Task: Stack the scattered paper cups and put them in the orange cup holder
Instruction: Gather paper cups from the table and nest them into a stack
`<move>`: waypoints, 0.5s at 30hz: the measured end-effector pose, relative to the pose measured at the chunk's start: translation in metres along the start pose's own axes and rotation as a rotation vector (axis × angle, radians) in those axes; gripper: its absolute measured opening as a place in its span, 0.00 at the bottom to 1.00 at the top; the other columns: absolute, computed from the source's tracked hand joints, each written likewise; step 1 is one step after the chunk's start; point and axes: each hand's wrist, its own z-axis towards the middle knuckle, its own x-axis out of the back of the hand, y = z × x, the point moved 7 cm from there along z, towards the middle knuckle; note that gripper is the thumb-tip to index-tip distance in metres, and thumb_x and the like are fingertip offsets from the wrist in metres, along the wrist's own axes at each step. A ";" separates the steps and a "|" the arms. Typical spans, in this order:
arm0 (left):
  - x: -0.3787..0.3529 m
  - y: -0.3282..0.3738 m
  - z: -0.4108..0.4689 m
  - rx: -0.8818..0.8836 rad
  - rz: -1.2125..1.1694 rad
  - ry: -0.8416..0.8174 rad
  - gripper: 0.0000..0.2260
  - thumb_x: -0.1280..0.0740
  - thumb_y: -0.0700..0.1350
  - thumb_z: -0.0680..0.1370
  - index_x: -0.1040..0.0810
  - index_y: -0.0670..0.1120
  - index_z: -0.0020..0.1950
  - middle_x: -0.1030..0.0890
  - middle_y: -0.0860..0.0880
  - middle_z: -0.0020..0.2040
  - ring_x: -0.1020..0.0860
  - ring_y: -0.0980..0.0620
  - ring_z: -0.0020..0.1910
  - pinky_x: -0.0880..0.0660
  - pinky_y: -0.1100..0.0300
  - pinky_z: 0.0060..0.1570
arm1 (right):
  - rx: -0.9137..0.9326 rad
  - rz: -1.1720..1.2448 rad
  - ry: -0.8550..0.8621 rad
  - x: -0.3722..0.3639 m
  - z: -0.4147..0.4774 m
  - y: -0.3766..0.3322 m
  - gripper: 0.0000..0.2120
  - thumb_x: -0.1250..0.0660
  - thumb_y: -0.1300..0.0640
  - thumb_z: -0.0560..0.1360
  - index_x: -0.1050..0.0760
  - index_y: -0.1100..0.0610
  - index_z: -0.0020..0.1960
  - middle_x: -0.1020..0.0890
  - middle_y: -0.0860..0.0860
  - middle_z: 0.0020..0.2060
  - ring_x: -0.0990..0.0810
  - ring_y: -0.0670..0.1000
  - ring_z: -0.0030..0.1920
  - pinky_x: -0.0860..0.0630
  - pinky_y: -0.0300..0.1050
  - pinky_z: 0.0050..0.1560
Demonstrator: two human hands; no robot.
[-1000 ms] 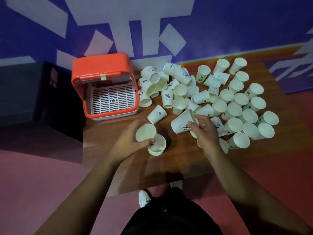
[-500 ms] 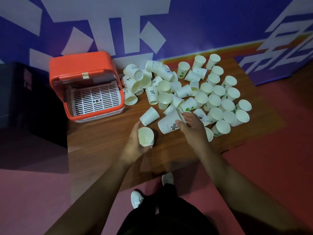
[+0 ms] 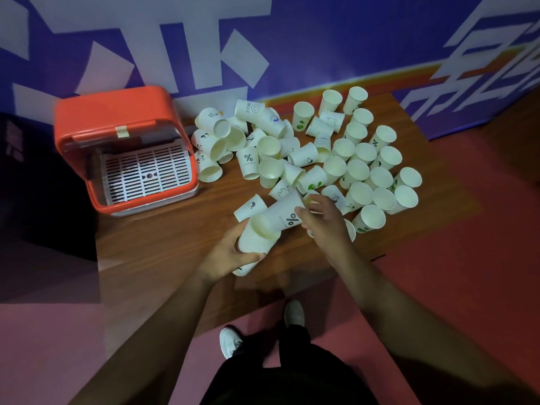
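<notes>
Right hand (image 3: 321,220), pinching the white percent-marked paper cup (image 3: 285,213), should line its base with the white cup stack (image 3: 252,242) gripped by left hand (image 3: 226,254), pressing gently.

The left grip (image 3: 230,252) and right grip (image 3: 324,223) are bare, and so are the left forearm (image 3: 163,317) and right forearm (image 3: 394,302) as far as the picture's edge. Below them are loose black trousers (image 3: 286,372). The rounded toes of a white left shoe (image 3: 230,342) and a white right shoe (image 3: 294,312) show beneath the hems.
</notes>
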 end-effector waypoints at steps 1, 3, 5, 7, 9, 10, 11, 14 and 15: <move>0.001 0.002 -0.002 0.011 0.009 -0.013 0.36 0.19 0.44 0.71 0.30 0.68 0.71 0.24 0.60 0.69 0.28 0.62 0.69 0.30 0.64 0.66 | 0.007 -0.024 -0.032 -0.002 0.002 -0.001 0.26 0.28 0.50 0.74 0.30 0.51 0.69 0.22 0.47 0.61 0.20 0.46 0.55 0.22 0.44 0.54; 0.004 0.001 -0.004 0.066 -0.003 -0.032 0.36 0.19 0.49 0.70 0.31 0.66 0.73 0.25 0.59 0.70 0.28 0.62 0.69 0.29 0.63 0.66 | 0.024 -0.084 -0.127 -0.007 0.007 -0.006 0.28 0.27 0.53 0.74 0.31 0.54 0.71 0.23 0.46 0.59 0.23 0.39 0.52 0.26 0.34 0.49; 0.006 0.000 -0.008 0.141 -0.045 -0.014 0.35 0.19 0.55 0.67 0.29 0.61 0.71 0.22 0.57 0.67 0.24 0.59 0.65 0.26 0.62 0.61 | 0.013 -0.113 -0.235 -0.016 0.011 -0.006 0.30 0.26 0.53 0.74 0.32 0.55 0.73 0.23 0.46 0.58 0.24 0.39 0.52 0.28 0.32 0.49; 0.004 0.002 -0.010 0.186 -0.113 0.010 0.32 0.20 0.59 0.64 0.25 0.56 0.65 0.18 0.53 0.61 0.19 0.56 0.59 0.23 0.61 0.56 | 0.002 -0.136 -0.308 -0.023 0.017 -0.006 0.30 0.25 0.50 0.73 0.29 0.57 0.71 0.20 0.49 0.60 0.22 0.44 0.55 0.25 0.39 0.55; 0.000 0.004 -0.012 0.204 -0.221 0.020 0.31 0.21 0.59 0.64 0.22 0.51 0.64 0.15 0.49 0.58 0.16 0.51 0.57 0.20 0.58 0.53 | 0.045 -0.190 -0.401 -0.034 0.022 -0.008 0.21 0.27 0.47 0.73 0.21 0.57 0.62 0.16 0.51 0.54 0.19 0.47 0.52 0.24 0.46 0.56; -0.002 0.005 -0.013 0.211 -0.283 0.037 0.31 0.22 0.59 0.65 0.22 0.49 0.65 0.15 0.47 0.57 0.16 0.47 0.55 0.19 0.53 0.53 | 0.059 -0.226 -0.456 -0.042 0.025 -0.006 0.18 0.28 0.44 0.73 0.18 0.54 0.57 0.15 0.50 0.51 0.18 0.46 0.51 0.24 0.47 0.55; -0.002 0.005 -0.014 0.219 -0.343 0.060 0.30 0.22 0.60 0.66 0.21 0.49 0.65 0.14 0.45 0.57 0.15 0.44 0.54 0.18 0.48 0.53 | 0.060 -0.253 -0.509 -0.050 0.027 -0.003 0.18 0.29 0.40 0.71 0.17 0.51 0.54 0.15 0.48 0.49 0.18 0.46 0.51 0.24 0.48 0.56; -0.001 0.000 -0.019 0.257 -0.441 0.150 0.28 0.24 0.62 0.70 0.19 0.50 0.65 0.15 0.39 0.55 0.16 0.39 0.49 0.20 0.43 0.51 | -0.012 -0.242 -0.611 -0.072 0.035 0.009 0.30 0.30 0.31 0.65 0.19 0.50 0.59 0.16 0.46 0.53 0.18 0.46 0.55 0.22 0.51 0.60; 0.000 -0.002 -0.022 0.268 -0.455 0.176 0.26 0.26 0.61 0.72 0.20 0.49 0.65 0.15 0.39 0.54 0.16 0.40 0.47 0.19 0.46 0.48 | -0.064 -0.202 -0.635 -0.078 0.039 0.015 0.33 0.30 0.31 0.65 0.20 0.52 0.61 0.17 0.46 0.56 0.19 0.46 0.56 0.21 0.52 0.61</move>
